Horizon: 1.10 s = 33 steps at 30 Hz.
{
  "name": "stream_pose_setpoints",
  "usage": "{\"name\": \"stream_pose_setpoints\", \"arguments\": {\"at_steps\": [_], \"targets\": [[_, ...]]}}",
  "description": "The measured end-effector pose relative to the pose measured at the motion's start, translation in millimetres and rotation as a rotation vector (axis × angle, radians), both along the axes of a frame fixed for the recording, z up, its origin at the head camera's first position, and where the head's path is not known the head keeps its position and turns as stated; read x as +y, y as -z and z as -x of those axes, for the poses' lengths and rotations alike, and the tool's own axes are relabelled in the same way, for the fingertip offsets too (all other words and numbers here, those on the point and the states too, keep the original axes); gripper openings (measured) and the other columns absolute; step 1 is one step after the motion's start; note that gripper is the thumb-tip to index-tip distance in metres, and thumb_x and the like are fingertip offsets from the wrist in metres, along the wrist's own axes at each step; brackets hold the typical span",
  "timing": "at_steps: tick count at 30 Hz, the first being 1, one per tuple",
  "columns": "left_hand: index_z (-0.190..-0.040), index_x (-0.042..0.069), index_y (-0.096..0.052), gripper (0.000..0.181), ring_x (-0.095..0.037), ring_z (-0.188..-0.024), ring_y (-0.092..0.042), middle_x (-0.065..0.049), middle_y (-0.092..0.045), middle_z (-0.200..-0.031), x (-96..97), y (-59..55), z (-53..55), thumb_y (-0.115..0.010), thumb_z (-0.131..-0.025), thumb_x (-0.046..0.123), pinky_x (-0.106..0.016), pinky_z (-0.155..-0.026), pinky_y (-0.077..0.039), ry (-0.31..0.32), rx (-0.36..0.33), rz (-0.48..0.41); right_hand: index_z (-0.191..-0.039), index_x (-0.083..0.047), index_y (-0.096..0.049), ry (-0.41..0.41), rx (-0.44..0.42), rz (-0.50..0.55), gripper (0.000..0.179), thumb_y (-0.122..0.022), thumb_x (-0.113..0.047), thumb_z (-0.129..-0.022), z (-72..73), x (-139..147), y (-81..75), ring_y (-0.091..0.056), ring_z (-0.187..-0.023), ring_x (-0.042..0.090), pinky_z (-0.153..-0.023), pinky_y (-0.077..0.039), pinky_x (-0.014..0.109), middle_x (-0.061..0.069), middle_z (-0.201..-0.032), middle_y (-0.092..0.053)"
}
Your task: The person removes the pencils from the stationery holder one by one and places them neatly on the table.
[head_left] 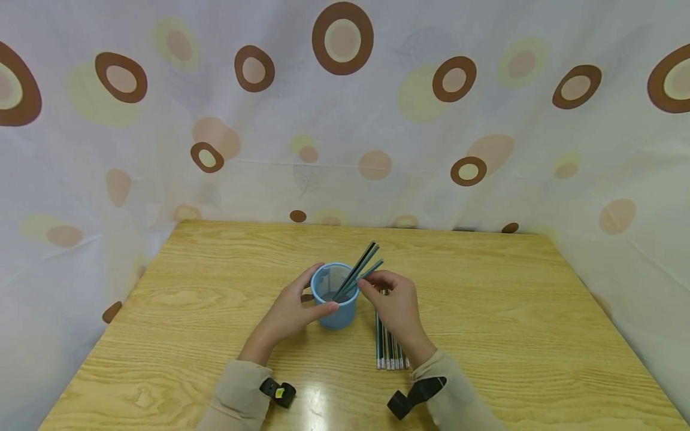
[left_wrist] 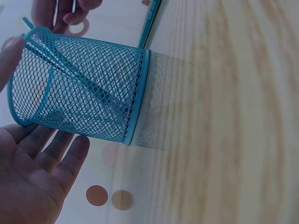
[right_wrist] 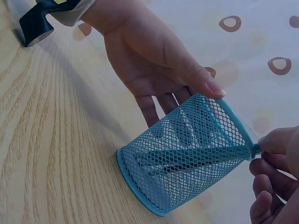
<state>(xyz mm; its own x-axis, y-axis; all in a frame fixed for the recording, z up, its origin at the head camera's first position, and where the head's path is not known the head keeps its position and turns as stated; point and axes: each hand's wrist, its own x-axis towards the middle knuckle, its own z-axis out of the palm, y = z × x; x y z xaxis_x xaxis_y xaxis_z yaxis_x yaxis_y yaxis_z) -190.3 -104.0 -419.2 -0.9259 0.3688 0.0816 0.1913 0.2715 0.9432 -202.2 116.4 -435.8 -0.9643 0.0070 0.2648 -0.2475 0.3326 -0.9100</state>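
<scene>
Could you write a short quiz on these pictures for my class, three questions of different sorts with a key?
1. Short answer: Which hand pinches a pencil at the rim of the blue mesh pencil cup?

2. Multiple choice: Seen from the head camera, where does the row of loose pencils lie?
A) To the left of the cup
B) To the right of the cup
C) Inside the cup

3. True or false: The cup is lying on its side.

Key
1. The right hand.
2. B.
3. False; it stands upright on the wooden table, and the left hand holds it.
</scene>
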Motion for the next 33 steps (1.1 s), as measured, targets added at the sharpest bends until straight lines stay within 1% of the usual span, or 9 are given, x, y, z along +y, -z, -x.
{"name": "stream_pose_setpoints", "arguments": {"at_steps": [5, 9, 12, 14, 16, 20, 23, 28, 33], "targets": [[-0.155, 0.006, -0.029, 0.081, -0.036, -0.137, -0.039, -0.017, -0.04, -0.151, 0.7, -0.4, 0.9, -0.076, -0.09, 0.017, -0.057, -0.107, -0.038, -0.001, 0.004, 0.0, -0.09, -0.01, -0.076, 0.005, 0.031, 0.038, 0.007, -0.076, -0.017, -0.09, -0.6, 1, -1.1, -0.06, -0.081, 0.02, -0.068, -0.05, 0.032, 0.002, -0.086, -0.069], [-0.155, 0.006, -0.029, 0.082, -0.037, -0.137, -0.039, -0.018, -0.04, -0.151, 0.5, -2.0, -0.2, -0.076, -0.089, 0.016, -0.057, -0.107, -0.038, -0.002, 0.001, 0.002, -0.092, -0.008, -0.076, 0.018, 0.024, 0.057, 0.011, -0.076, -0.018, -0.09, -2.0, 2, -4.3, -0.061, -0.083, 0.019, -0.069, -0.051, 0.029, 0.003, -0.089, -0.07], [-0.155, 0.006, -0.029, 0.081, -0.039, -0.137, -0.039, -0.018, -0.04, -0.15, 0.4, -3.5, -1.4, -0.076, -0.09, 0.016, -0.058, -0.107, -0.038, 0.0, 0.002, 0.003, -0.094, -0.006, -0.076, 0.03, 0.013, 0.071, 0.012, -0.076, -0.018, -0.09, -4.7, 2, -9.8, -0.061, -0.085, 0.018, -0.069, -0.051, 0.027, 0.005, -0.09, -0.07], [-0.155, 0.006, -0.029, 0.081, -0.039, -0.136, -0.039, -0.019, -0.041, -0.15, 0.6, -2.5, -0.6, -0.075, -0.09, 0.016, -0.058, -0.106, -0.038, 0.001, 0.002, 0.001, -0.094, -0.003, -0.076, 0.033, 0.009, 0.08, 0.012, -0.075, -0.014, -0.09, -9.2, 0, -18.4, -0.061, -0.085, 0.019, -0.069, -0.052, 0.026, 0.007, -0.091, -0.07], [-0.155, 0.006, -0.029, 0.081, -0.04, -0.136, -0.039, -0.019, -0.041, -0.15, 0.7, 1.7, 1.8, -0.076, -0.089, 0.016, -0.059, -0.106, -0.038, 0.001, 0.002, -0.003, -0.094, 0.0, -0.075, 0.032, 0.016, 0.087, 0.011, -0.074, -0.01, -0.09, -15.4, -1, -29.7, -0.061, -0.083, 0.019, -0.067, -0.051, 0.025, 0.01, -0.09, -0.07], [-0.156, 0.011, -0.029, 0.083, -0.038, -0.136, -0.04, -0.016, -0.042, -0.15, 0.2, 17.8, 10.2, -0.077, -0.088, 0.017, -0.058, -0.106, -0.038, -0.009, 0.002, -0.006, -0.094, 0.004, -0.073, 0.036, 0.022, 0.091, 0.01, -0.072, -0.005, -0.09, -26.7, -4, -50.1, -0.061, -0.081, 0.018, -0.066, -0.05, 0.023, 0.012, -0.089, -0.07], [-0.156, 0.017, -0.03, 0.084, -0.036, -0.135, -0.042, -0.011, -0.042, -0.15, -1.3, 27.5, 14.7, -0.078, -0.087, 0.02, -0.057, -0.105, -0.04, -0.018, 0.003, -0.003, -0.094, 0.004, -0.073, 0.044, 0.015, 0.1, 0.01, -0.072, -0.005, -0.09, -29.0, -3, -54.5, -0.062, -0.081, 0.019, -0.065, -0.051, 0.023, 0.012, -0.089, -0.07], [-0.155, 0.022, -0.031, 0.084, -0.033, -0.134, -0.044, -0.007, -0.043, -0.149, -3.0, 32.4, 16.5, -0.08, -0.086, 0.024, -0.055, -0.104, -0.042, -0.017, 0.006, -0.01, -0.094, 0.004, -0.073, 0.051, 0.015, 0.113, 0.01, -0.072, -0.005, -0.09, -30.6, -2, -57.8, -0.062, -0.081, 0.024, -0.066, -0.052, 0.024, 0.013, -0.09, -0.071], [-0.156, 0.019, -0.031, 0.084, -0.036, -0.134, -0.042, -0.01, -0.043, -0.15, -1.8, 31.1, 15.2, -0.079, -0.087, 0.021, -0.056, -0.105, -0.04, -0.021, 0.0, -0.008, -0.094, 0.006, -0.073, 0.052, 0.052, 0.125, 0.009, -0.072, -0.002, -0.09, -30.7, 1, -59.1, -0.065, -0.078, 0.027, -0.067, -0.052, 0.024, 0.014, -0.089, -0.071]]}}
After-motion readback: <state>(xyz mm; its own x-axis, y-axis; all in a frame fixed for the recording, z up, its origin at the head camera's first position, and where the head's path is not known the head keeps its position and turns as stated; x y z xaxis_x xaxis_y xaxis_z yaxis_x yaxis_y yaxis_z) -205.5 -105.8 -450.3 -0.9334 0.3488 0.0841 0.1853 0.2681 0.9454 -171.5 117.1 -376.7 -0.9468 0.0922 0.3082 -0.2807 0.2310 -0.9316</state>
